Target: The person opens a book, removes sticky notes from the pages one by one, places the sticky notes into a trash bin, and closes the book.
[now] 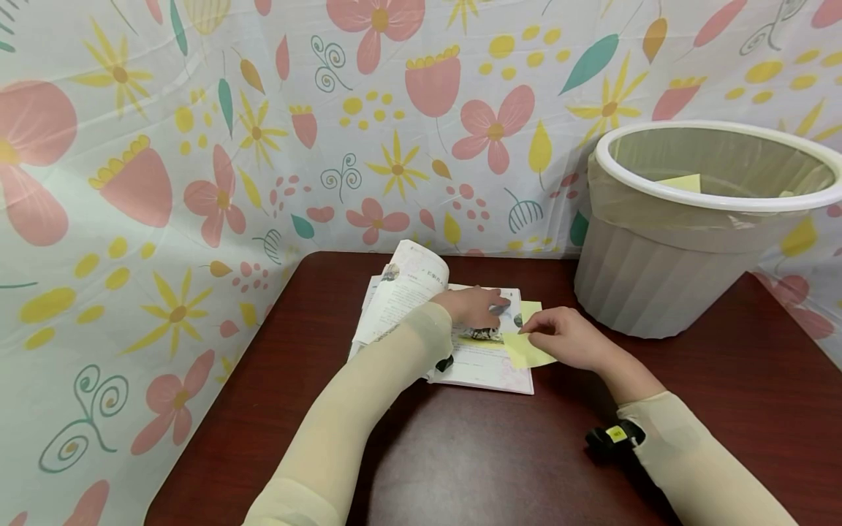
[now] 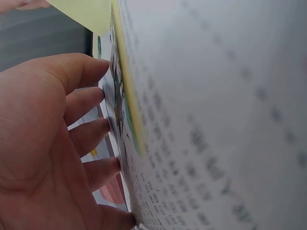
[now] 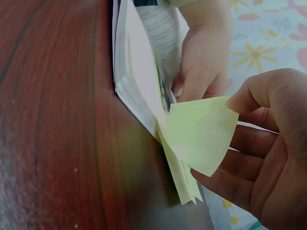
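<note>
An open book lies on the table, with printed text and a picture on its right page. My left hand rests on that page, fingers spread and fingertips touching the paper; the left wrist view shows the same hand. Beside it, my right hand pinches a corner of a yellow sticky note between thumb and finger. The note's other end meets the page edge, bent upward. More yellow slips stick out from the book's edge below it.
A grey waste bin with a clear liner and white rim stands at the right on the dark red table. A yellow paper shows inside it. A flower-patterned cloth hangs behind. The book's left pages curl up.
</note>
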